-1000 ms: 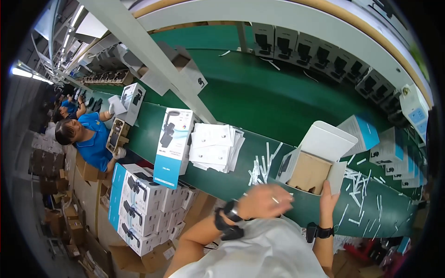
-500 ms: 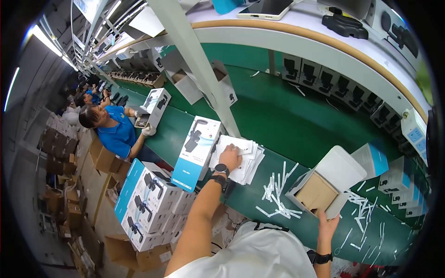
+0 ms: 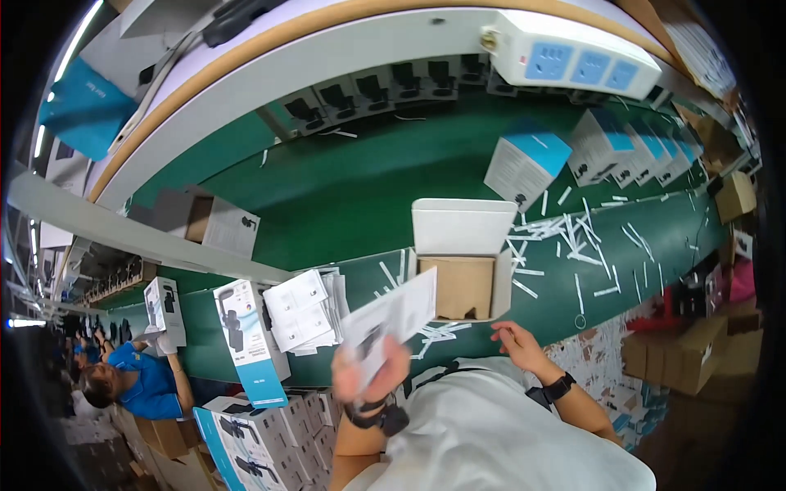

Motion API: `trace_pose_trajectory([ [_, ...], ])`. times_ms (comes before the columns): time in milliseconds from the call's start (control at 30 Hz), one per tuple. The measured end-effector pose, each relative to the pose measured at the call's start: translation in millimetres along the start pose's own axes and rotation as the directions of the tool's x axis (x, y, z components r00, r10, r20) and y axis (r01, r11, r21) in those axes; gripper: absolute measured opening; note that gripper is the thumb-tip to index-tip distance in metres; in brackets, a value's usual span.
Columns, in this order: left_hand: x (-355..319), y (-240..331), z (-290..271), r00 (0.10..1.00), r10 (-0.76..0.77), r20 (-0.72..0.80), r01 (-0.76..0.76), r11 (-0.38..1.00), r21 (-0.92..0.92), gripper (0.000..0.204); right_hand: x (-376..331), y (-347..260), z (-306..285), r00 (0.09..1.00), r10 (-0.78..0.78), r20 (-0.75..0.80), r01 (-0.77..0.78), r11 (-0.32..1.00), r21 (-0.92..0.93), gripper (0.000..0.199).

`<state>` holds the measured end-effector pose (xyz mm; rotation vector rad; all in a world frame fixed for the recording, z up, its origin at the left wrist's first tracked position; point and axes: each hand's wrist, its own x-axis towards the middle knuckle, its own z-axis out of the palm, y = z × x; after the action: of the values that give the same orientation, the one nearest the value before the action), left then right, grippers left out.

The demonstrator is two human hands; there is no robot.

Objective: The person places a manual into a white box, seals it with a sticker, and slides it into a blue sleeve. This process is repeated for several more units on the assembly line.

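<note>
My left hand (image 3: pixel 375 375), a little blurred, is closed on a white printed leaflet (image 3: pixel 401 309). The leaflet is tilted, and its far end overlaps the left side of an open white box (image 3: pixel 462 225). Inside that box sits a brown cardboard insert (image 3: pixel 463 286), and its lid stands raised at the back. Just off the box's front right corner, my right hand (image 3: pixel 521 347) holds nothing, with its fingers loosely apart. Left of the box lies a stack of similar leaflets (image 3: pixel 300 311), beside an upright white and blue retail box (image 3: pixel 246 335).
Thin white paper strips (image 3: pixel 573 241) litter the green bench on the right. Several white and blue boxes (image 3: pixel 528 164) stand behind them. A shelf with a power strip (image 3: pixel 573 57) crosses above. Packed boxes (image 3: pixel 262 442) are piled at lower left, near a co-worker in blue (image 3: pixel 151 380).
My left hand has lifted a leaflet off the stack and carried it right to the open box. My right hand has let go of the box. The view has turned right.
</note>
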<state>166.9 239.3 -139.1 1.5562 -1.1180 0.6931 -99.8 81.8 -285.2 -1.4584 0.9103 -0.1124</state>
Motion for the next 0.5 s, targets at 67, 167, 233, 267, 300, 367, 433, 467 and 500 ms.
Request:
trace_pose_trajectory([
  [67,-1,-4,24,0.948,0.023,0.316,-0.033,0.999,0.026,0.041,-9,2,-7,0.999,-0.009,0.034,0.012,0.995,-0.094,0.025],
  [167,-8,-13,40,0.894,0.038,0.446,-0.077,0.994,0.072,0.046,-14,9,-28,1.0,-0.017,0.021,0.021,0.981,-0.193,0.024],
  [233,-21,-14,47,0.9,-0.199,0.387,0.201,0.979,0.035,0.051,-15,-11,-35,0.978,-0.201,-0.062,0.179,0.95,-0.256,0.026],
  [267,-33,-18,49,0.899,-0.19,0.395,0.199,0.98,0.018,0.051,-17,-29,-37,0.911,-0.391,-0.13,0.327,0.879,-0.347,0.029],
  [300,-45,-24,51,0.825,-0.326,0.462,0.353,0.935,0.029,0.054,-18,-53,-37,0.897,-0.408,-0.17,0.356,0.895,-0.268,0.034],
  [367,-73,-42,47,0.699,-0.401,0.591,0.457,0.887,0.062,0.063,-16,-98,-32,0.853,-0.49,-0.181,0.454,0.867,-0.205,0.045],
  [433,-54,-22,54,0.761,-0.265,0.592,0.341,0.94,-0.017,0.065,-2,-113,-15,0.754,-0.652,-0.072,0.61,0.737,-0.292,0.051],
  [467,-41,-10,55,0.811,-0.136,0.569,0.218,0.973,-0.077,0.066,5,-114,-6,0.681,-0.732,0.026,0.692,0.631,-0.352,0.053],
  [500,-31,-5,56,0.745,-0.054,0.665,0.243,0.95,-0.195,0.072,7,-118,-4,0.684,-0.729,0.016,0.683,0.633,-0.364,0.053],
])
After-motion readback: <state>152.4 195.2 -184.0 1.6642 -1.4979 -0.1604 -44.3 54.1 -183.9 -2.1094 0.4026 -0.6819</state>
